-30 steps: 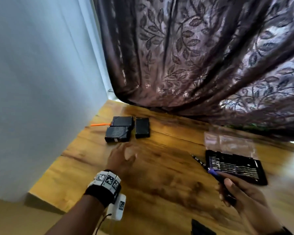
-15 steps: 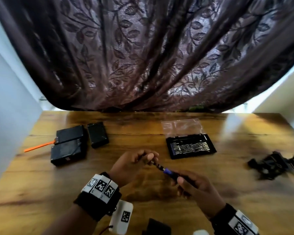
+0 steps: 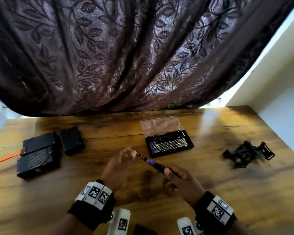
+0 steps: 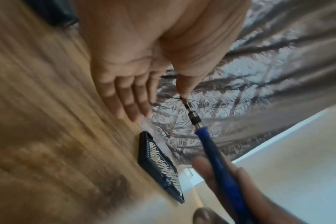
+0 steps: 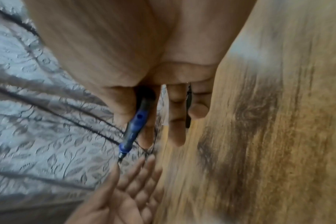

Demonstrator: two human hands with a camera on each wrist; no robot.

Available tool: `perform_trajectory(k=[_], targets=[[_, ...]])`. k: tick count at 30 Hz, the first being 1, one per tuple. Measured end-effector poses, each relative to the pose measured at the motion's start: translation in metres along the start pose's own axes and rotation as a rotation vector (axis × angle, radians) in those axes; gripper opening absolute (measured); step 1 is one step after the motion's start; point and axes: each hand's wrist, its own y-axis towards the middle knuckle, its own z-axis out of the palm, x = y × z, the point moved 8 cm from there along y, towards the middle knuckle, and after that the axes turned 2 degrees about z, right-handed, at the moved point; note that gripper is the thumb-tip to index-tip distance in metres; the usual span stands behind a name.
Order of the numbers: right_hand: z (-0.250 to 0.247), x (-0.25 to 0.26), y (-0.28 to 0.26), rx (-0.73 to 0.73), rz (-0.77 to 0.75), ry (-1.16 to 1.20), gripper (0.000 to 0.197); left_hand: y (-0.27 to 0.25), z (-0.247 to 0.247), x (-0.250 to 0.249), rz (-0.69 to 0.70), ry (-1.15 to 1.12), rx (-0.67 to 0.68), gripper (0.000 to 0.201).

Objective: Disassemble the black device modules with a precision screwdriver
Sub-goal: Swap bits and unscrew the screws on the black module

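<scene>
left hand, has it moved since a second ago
Yes. The left hand left the spot near the black modules and came right to the screwdriver tip.

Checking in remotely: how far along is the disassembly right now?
Done: the bit case lies open, and a black part already sits at the right. In hand: the right hand grips the screwdriver while the left hand pinches its tip, apparently seating a bit. Left: three black modules lie untouched at the left, looking closed.
</scene>
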Motion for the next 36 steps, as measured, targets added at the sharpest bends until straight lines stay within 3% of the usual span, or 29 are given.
perform_trajectory(k=[3, 7, 9, 12, 15, 18, 20, 22, 26, 32, 34, 36], targets=[[0.016, 0.008, 0.002, 0.133, -0.015, -0.155, 0.040, -0.003, 0.019, -0.017, 0.092, -0.085, 0.069, 0.039], [0.029, 0.021, 0.006, 0.207, -0.040, -0.288, 0.042, -0.007, 0.025, -0.032, 0.089, -0.348, 0.045, 0.038], [0.028, 0.025, 0.009, 0.235, -0.058, -0.376, 0.035, -0.008, 0.020, -0.036, 0.094, -0.338, 0.034, 0.038], [0.011, 0.030, 0.015, 0.165, -0.074, -0.466, 0.027, -0.013, 0.006, -0.041, 0.155, -0.188, 0.017, 0.036], [-0.007, 0.042, 0.016, 0.061, -0.150, -0.436, 0.034, -0.024, 0.001, -0.043, 0.236, 0.118, 0.046, 0.035], [-0.004, 0.051, 0.013, 0.106, -0.213, -0.405, 0.042, -0.037, 0.018, -0.039, 0.228, 0.412, 0.204, 0.047], [0.006, 0.055, 0.007, 0.147, -0.240, -0.497, 0.030, -0.045, 0.031, -0.035, 0.253, 0.524, 0.293, 0.036], [0.012, 0.053, 0.005, 0.149, -0.238, -0.581, 0.011, -0.051, 0.040, -0.036, 0.303, 0.545, 0.344, 0.021], [0.023, 0.041, 0.002, 0.170, -0.137, -0.497, 0.032, -0.058, 0.047, -0.042, 0.412, 0.556, 0.375, 0.024], [0.032, 0.029, 0.005, 0.166, -0.076, -0.403, 0.034, -0.055, 0.046, -0.039, 0.417, 0.595, 0.425, 0.021], [0.025, 0.032, 0.006, 0.108, -0.120, -0.465, 0.035, -0.053, 0.043, -0.037, 0.421, 0.602, 0.435, 0.021], [-0.003, 0.042, 0.008, -0.050, -0.182, -0.467, 0.039, -0.048, 0.029, -0.027, 0.394, 0.595, 0.416, 0.026]])
